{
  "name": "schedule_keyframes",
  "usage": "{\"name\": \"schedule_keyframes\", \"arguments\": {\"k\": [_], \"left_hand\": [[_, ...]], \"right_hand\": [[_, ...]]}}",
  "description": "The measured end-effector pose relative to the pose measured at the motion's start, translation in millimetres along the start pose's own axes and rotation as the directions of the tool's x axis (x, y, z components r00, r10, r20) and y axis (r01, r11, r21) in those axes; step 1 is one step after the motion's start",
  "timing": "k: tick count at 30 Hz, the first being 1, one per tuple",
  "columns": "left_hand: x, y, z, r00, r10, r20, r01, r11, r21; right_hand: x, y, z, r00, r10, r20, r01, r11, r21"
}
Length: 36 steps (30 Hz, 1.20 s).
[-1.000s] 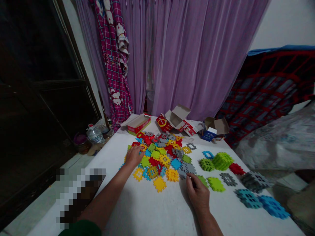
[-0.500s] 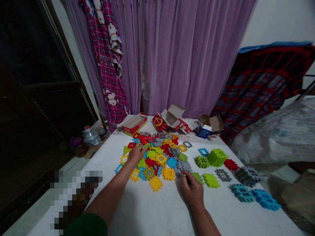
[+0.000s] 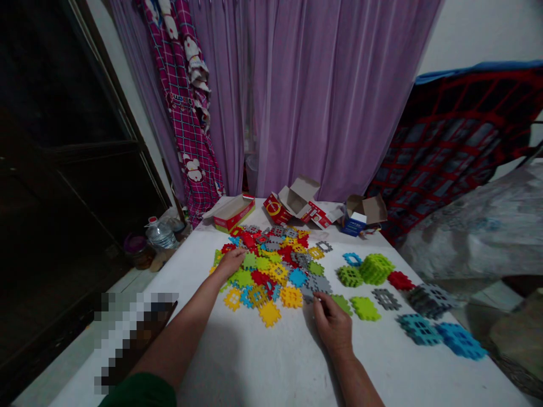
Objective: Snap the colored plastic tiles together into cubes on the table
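Observation:
A loose heap of interlocking plastic tiles in red, yellow, green, blue and grey lies mid-table. My left hand [image 3: 231,264] reaches to the heap's left side, its fingertips closed on the edge of a light green tile [image 3: 249,260]. My right hand [image 3: 334,323] rests on the table at the heap's near right, fingers curled in; what they hold, if anything, is hidden. Just beyond its fingertips are grey tiles [image 3: 318,284], and a green tile [image 3: 341,304] lies partly behind it. A yellow tile [image 3: 270,314] sits at the heap's near edge.
Stacks of green tiles [image 3: 377,268], dark grey tiles [image 3: 432,299], teal tiles [image 3: 419,329] and blue tiles [image 3: 461,340] stand on the right of the white table [image 3: 275,373]. Opened boxes, a red one [image 3: 278,210] and a blue one [image 3: 353,225] among them, line the back edge.
My left hand has drawn slightly back to the left, and the light green tile at its fingertips now shows its flat face. My right hand has stayed nearly still.

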<state>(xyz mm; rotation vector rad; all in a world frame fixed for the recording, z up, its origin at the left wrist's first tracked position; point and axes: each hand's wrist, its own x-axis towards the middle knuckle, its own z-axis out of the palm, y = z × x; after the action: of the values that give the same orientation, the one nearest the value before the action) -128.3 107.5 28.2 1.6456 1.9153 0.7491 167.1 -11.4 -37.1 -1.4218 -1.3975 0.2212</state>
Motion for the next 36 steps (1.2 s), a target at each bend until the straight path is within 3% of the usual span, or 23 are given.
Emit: {"name": "schedule_keyframes", "arguments": {"k": [5,15,25,28,32,34,36], "left_hand": [[-3.0,19.6,0.6,0.985,0.160,-0.065,-0.142,0.965,0.220],[-0.6,66.2,55.6,0.949,0.286,0.134,-0.316,0.872,0.374],[-5.3,64.6,46.4,0.893,0.368,0.259,-0.448,0.770,0.454],[-1.0,66.4,46.9,0.906,0.322,0.273,-0.420,0.757,0.501],[1.6,65.5,50.7,0.937,0.281,0.205,-0.348,0.745,0.569],[-0.4,63.3,52.2,0.918,0.351,0.182,-0.388,0.713,0.584],[-2.7,61.5,53.3,0.863,0.468,0.190,-0.482,0.651,0.587]], "right_hand": [[0.7,-0.1,0.7,1.000,-0.013,-0.010,0.013,1.000,-0.007],[0.8,-2.7,-0.3,0.997,-0.071,-0.024,0.071,0.997,-0.018],[2.7,0.5,2.7,0.998,-0.068,-0.012,0.068,0.997,-0.030],[2.5,1.4,3.1,0.996,-0.086,-0.020,0.085,0.996,-0.035],[2.7,2.3,3.6,0.990,-0.132,-0.046,0.130,0.991,-0.039],[3.1,2.6,4.3,0.990,-0.138,-0.043,0.136,0.990,-0.041],[3.3,2.4,5.1,0.990,-0.134,-0.042,0.132,0.990,-0.040]]}}
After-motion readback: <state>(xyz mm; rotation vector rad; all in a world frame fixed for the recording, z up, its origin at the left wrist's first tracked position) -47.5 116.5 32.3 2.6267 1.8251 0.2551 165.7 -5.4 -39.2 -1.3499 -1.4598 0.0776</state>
